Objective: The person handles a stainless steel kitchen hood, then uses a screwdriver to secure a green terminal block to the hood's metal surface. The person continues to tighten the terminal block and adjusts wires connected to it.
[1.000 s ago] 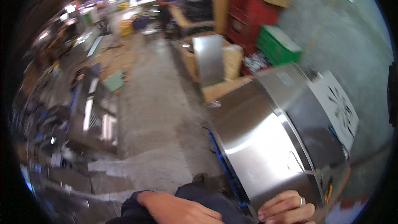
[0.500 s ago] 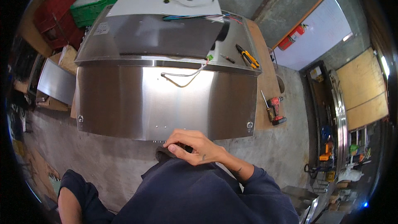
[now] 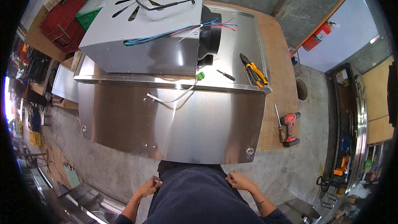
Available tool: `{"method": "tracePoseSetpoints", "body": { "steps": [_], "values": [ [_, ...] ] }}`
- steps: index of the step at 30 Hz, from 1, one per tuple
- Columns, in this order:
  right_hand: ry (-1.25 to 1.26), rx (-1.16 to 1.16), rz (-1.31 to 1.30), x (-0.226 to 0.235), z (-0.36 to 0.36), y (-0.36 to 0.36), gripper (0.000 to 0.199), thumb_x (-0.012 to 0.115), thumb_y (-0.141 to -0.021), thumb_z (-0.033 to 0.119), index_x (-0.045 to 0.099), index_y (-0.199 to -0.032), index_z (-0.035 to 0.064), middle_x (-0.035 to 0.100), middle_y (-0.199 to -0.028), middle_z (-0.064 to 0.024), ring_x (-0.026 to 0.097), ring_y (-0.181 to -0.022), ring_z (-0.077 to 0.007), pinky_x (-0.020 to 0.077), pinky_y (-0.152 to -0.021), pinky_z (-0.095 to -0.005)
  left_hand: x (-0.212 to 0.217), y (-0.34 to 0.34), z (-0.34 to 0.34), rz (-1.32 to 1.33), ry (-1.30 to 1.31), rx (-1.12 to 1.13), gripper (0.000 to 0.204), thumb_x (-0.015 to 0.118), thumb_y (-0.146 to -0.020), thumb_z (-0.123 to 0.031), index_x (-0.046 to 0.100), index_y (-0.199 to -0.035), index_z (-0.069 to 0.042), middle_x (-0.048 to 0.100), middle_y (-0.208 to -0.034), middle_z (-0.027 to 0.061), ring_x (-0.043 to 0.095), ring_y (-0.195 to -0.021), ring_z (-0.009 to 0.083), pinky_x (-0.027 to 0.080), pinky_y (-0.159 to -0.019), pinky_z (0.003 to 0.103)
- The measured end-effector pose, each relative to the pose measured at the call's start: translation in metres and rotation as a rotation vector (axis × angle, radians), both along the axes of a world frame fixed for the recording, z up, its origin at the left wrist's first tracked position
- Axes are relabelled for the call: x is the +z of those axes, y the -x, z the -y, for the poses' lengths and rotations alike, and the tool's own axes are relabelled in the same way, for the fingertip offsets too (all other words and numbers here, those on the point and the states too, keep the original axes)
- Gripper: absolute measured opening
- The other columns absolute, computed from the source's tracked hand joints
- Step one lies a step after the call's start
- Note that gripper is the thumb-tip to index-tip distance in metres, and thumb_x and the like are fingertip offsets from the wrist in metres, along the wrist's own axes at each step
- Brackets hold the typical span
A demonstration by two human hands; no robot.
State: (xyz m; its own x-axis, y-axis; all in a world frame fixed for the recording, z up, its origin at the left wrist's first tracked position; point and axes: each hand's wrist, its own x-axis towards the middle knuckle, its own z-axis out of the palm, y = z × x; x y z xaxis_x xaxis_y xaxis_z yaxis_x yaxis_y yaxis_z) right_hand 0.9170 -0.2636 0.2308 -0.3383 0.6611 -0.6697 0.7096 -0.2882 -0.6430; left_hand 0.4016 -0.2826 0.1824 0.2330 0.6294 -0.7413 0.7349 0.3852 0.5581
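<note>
My left hand (image 3: 150, 186) is at my left side, its fingers curled in against the dark clothing at my hip. At the other hip, my right hand (image 3: 239, 181) also has its fingers bent closed against the cloth. Whatever either hand pinches is too small to make out. In front of me lies a wide stainless steel hood (image 3: 174, 120), with its near edge close to my waist. On it stands a grey metal blower box (image 3: 149, 56) with a black round outlet (image 3: 211, 37) and loose coloured wires (image 3: 166, 35). A white cable (image 3: 174, 99) ends in a green connector (image 3: 200, 76).
Safety glasses (image 3: 161, 4) rest on the box. A small screwdriver (image 3: 226, 75) and yellow-black pliers (image 3: 253, 71) lie on the steel. On the wooden table (image 3: 275, 54) are a red cordless drill (image 3: 289, 127) and another screwdriver (image 3: 279, 124). A fire extinguisher (image 3: 317, 37) hangs at the right wall.
My right hand has moved from before my belly, by the hood's front edge, to my right hip. My left hand has come into view at my left hip. The view has shifted.
</note>
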Motion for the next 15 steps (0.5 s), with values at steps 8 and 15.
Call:
{"method": "tracePoseSetpoints", "body": {
  "steps": [8,15],
  "values": [
    [-0.055,0.105,0.393,-0.013,0.022,-0.013,0.042,0.057,-0.105,0.039,0.059,-0.102,-0.0026,0.072,-0.105,-0.0249,0.069,-0.094,-0.0483,0.0540,-0.083,-0.0586,0.020,-0.041,-0.045,-0.031,-0.281,0.158,0.013,0.063,-0.101,-0.012,0.061,-0.108,-0.001,0.074,-0.097,0.0195,0.072,-0.089,0.0404,0.055,-0.078,0.046],
    [-0.332,-0.211,-0.099,0.132,-0.163,0.011,0.041,0.058,-0.108,0.040,0.066,-0.104,-0.0004,0.070,-0.083,-0.0218,0.068,-0.078,-0.0430,0.0527,-0.071,-0.0498,0.187,-0.140,-0.233,0.218,-0.613,-0.171,0.021,0.068,-0.102,-0.020,0.067,-0.098,0.000,0.065,-0.082,0.0147,0.064,-0.073,0.0257,0.051,-0.067,0.037]
  ]
}}
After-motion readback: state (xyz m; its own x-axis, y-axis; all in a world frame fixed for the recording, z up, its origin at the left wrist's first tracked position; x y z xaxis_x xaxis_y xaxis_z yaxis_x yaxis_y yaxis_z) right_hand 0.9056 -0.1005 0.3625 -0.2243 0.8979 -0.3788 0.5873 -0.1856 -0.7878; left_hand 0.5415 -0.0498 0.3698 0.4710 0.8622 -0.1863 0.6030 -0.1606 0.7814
